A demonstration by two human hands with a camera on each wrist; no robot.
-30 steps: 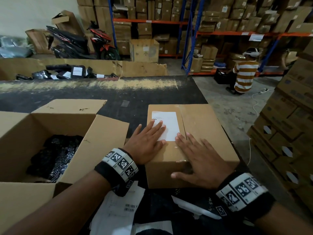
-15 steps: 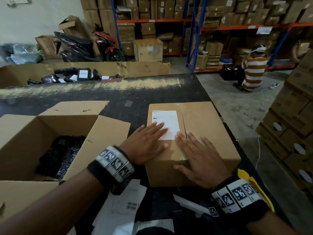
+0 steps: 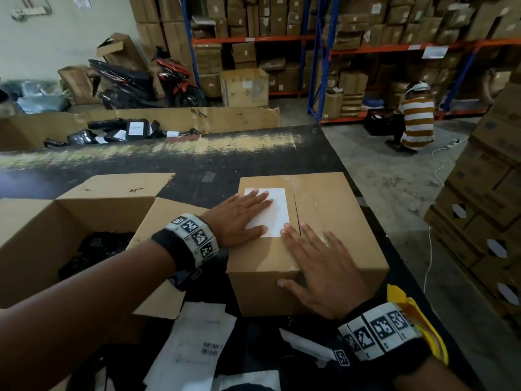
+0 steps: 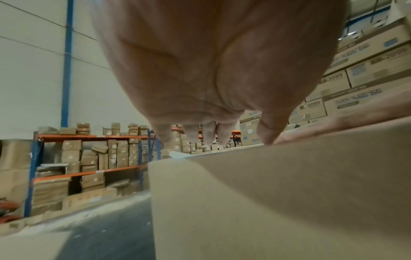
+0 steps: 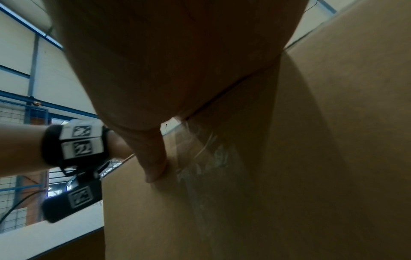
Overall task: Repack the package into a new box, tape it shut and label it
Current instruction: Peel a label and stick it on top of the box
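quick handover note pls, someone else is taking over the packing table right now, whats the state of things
Left hand: flat, fingers pressing the white label onto the sealed box.
Right hand: flat on the box top by the clear tape, thumb over the near edge.
Done: box closed, taped, label on.
Left: finish smoothing the label.
Open box to the left holds black packages; loose papers lie in front.

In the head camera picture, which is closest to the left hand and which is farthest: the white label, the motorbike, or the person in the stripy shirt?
1. White label, under the left hand, on the box.
2. Motorbike, far back left by the wall.
3. Person in the striped shirt, far right by the shelves; nearly tied with the motorbike.
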